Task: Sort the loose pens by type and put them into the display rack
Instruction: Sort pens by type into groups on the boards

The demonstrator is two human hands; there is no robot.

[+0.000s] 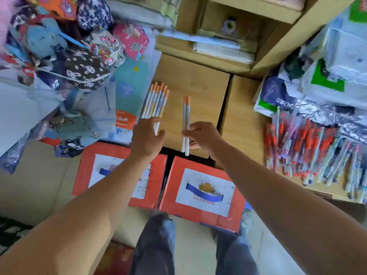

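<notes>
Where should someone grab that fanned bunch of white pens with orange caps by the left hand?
At the near ends of the fanned bunch of white orange-capped pens, coming from the person's side, where the left hand is: barrels converge there, while the caps splay apart farther away.

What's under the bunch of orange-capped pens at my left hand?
The light wooden top shows beneath the bunch of orange-capped pens; whether they rest on it is unclear. Your left hand covers their lower ends, hiding what lies under those.
</notes>
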